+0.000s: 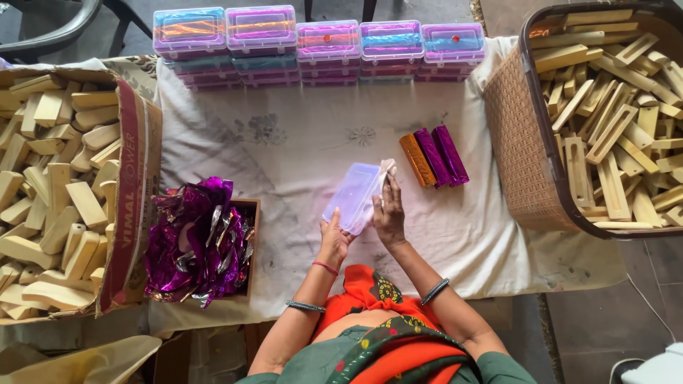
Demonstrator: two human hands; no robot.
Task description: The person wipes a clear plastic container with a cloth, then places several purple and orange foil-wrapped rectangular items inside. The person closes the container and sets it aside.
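Clear plastic box [353, 195] | between both grips | left hand [334, 240] grasping bottom | right hand [389, 210] grasping side

Clear plastic box [353, 196] held in both hands at centre. Lidded boxes [320, 44], stacked, line the far edge. Three foil-wrapped bars [432, 157], orange and purple, lie beside. Cardboard carton [131, 199], left, bears red print.

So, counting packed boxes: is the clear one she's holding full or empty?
Empty: the clear box between both hands shows only cloth through it.
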